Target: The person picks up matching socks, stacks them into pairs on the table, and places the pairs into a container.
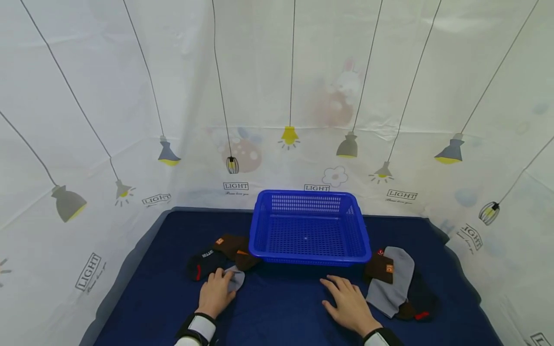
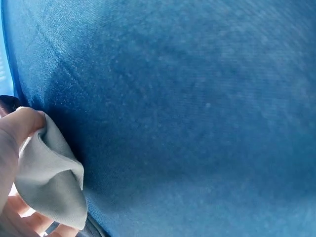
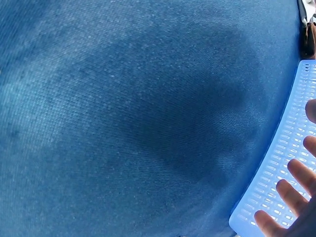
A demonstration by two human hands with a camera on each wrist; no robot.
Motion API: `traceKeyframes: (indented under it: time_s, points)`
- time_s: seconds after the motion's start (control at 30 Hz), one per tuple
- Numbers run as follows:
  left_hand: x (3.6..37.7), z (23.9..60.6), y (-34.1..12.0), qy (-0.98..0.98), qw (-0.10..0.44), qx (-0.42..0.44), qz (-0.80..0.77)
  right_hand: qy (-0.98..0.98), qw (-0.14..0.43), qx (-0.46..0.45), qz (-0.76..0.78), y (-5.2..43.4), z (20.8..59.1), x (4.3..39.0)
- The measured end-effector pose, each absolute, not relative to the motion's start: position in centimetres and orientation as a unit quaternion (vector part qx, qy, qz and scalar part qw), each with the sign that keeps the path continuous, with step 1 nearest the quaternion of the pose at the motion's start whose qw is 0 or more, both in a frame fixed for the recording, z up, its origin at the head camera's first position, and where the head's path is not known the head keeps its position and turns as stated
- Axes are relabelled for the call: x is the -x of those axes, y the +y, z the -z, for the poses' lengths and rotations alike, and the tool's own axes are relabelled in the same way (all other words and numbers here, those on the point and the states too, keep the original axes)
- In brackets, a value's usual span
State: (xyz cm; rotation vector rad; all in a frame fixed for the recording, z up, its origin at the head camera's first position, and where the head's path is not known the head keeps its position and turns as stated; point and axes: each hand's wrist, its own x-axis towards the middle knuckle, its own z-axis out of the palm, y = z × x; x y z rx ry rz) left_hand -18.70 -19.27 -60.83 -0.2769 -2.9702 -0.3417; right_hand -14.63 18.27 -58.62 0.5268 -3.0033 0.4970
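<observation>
**Left hand on a grey sock, right hand flat**

While the right hand (image 1: 348, 303) lies flat on the table (image 1: 281, 307) with fingers spread — just in front of the blue basket (image 1: 309, 227) — the left hand (image 1: 215, 292) pinches a grey sock (image 1: 235, 278) beside the dark socks (image 1: 218, 254) left of the basket. More socks (image 1: 391, 281) lie at right.

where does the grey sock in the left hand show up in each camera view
Head: the grey sock lies low and left of centre, under the fingers of the left hand, in front of the basket's left corner.
Left wrist: it fills the lower left corner, bunched and pinched in the hand.
Right wrist: not in it.
Shared landmark: the dark blue cloth shows in all three; the blue basket shows in the head and right wrist views.
</observation>
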Motion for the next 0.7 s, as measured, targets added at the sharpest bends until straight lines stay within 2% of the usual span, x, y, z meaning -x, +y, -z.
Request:
traceKeyframes:
  time_s: [0.43,0.7]
  points:
    - [18.8,62.0,-19.0,-0.975,0.136,0.111,0.134,-0.972,0.017,-0.172,-0.162,18.1,58.8,14.7]
    - [18.3,61.4,-18.8,-0.975,0.136,0.125,0.127,-0.973,0.021,-0.167,-0.156,18.1,58.9,14.9]
